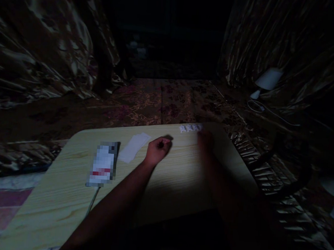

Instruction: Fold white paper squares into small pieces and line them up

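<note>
On the wooden table [68,164], a pixelated device [102,164] lies left of white paper [133,148]; beside that, the left hand [158,150] has curled fingers, any grip unclear; white star-shaped pieces [190,128] stand in a row near the far edge, the shadowed right hand [206,141] at their right end, its grip impossible to tell

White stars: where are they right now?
In the head view, the white stars sit in a row at the far edge of the table, right of centre, beside the right hand.

Pale-yellow wood grain runs across the tabletop [68,171]; paper slips [133,148], white; little stars [189,128], whitish too; purple florals on brown fabric [146,97]!
</note>
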